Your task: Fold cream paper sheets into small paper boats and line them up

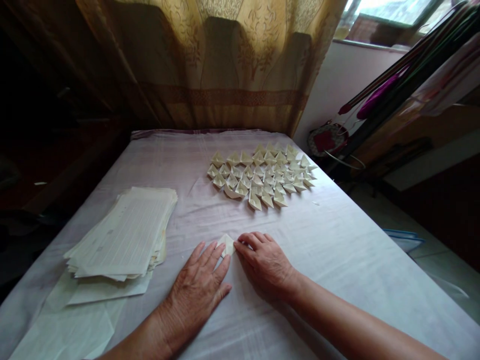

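A small folded piece of off-white paper (227, 245) lies on the sheet-covered table between my hands, one corner pointing away from me. My left hand (202, 277) rests flat with its fingers stretched out, the fingertips on the paper's left side. At the paper's right corner, my right hand (268, 262) is closed, thumb and curled fingers pinching the edge. Beyond them stand several folded paper boats (258, 175), set close together in rows. Part of the folded paper is hidden under my left fingers.
To the left lies an uneven stack of printed paper sheets (127, 230), with thin loose sheets (71, 320) under its near end. A patterned curtain (232, 65) hangs behind the table (161, 155). Right of the table's edge are a bag (326, 140) and hanging clothes (438, 85).
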A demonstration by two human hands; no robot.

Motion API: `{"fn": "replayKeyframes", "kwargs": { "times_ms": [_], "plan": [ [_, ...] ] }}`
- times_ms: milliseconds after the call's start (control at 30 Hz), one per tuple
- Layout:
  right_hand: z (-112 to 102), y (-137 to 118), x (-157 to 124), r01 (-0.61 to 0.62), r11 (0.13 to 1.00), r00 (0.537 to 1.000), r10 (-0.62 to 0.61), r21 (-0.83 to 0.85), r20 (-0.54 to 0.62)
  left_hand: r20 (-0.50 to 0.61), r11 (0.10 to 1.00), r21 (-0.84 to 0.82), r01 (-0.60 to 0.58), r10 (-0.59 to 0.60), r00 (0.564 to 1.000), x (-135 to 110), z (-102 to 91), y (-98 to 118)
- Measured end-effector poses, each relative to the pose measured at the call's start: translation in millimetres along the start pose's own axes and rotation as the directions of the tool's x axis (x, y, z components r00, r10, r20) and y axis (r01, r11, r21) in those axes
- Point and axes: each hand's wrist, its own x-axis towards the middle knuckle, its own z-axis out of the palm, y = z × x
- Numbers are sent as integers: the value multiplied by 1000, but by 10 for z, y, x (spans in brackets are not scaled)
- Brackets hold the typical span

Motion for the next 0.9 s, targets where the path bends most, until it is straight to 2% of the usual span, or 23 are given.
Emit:
{"fn": "replayKeyframes", "kwargs": {
  "times_ms": [100, 200, 367, 500, 733, 900],
  "plan": [
    [-16, 78, 46, 68, 995, 998, -68, 67, -1, -4, 1000, -1, -13, 13, 1000, 2, -11, -7],
    [17, 114, 88, 53, 988, 998, -46, 142, -52, 20, 1000, -6, -18, 18, 1000, -6, -18, -16],
    [143, 89, 187, -38, 996, 999, 41, 81, -31, 64, 1000, -28, -12, 14, 998, -15, -20, -28],
    [208, 105, 214, -26, 997, 998, 30, 70, -47, 81, 999, -42, -11, 15, 997, -18, -19, -31],
    [176, 67, -1, -9, 971, 984, 52, 239, -173, 97, 997, -83, -5, 13, 995, -5, -52, -35],
    [123, -8, -98, -86, 980, 977, 119, 181, -176, 107, 989, -147, -28, 44, 993, 20, -88, -120]
  ]
}}
